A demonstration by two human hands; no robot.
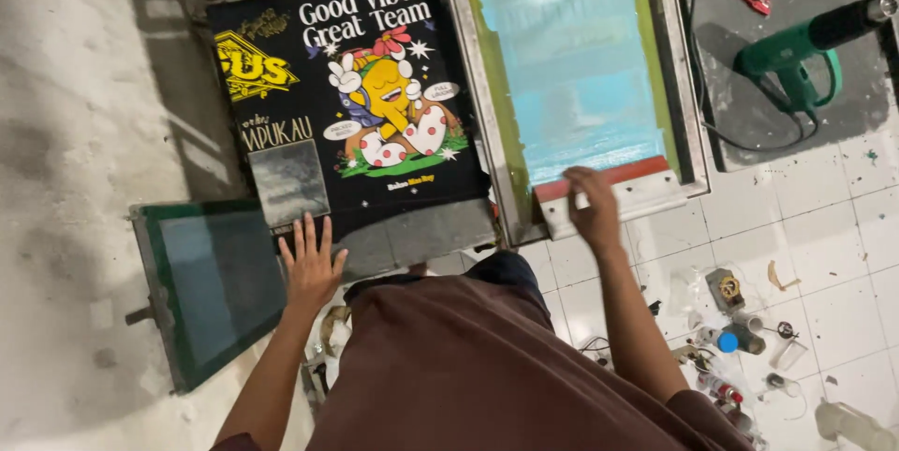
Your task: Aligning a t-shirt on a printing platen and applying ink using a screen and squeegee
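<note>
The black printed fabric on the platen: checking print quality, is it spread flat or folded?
Spread flat. The black printed fabric shows its whole cartoon design without creases, and the left hand rests fingers spread at its lower edge.

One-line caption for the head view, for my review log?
Right hand grips a squeegee on a light-blue-inked screen; left hand lies flat on a printed black sheet.
</note>
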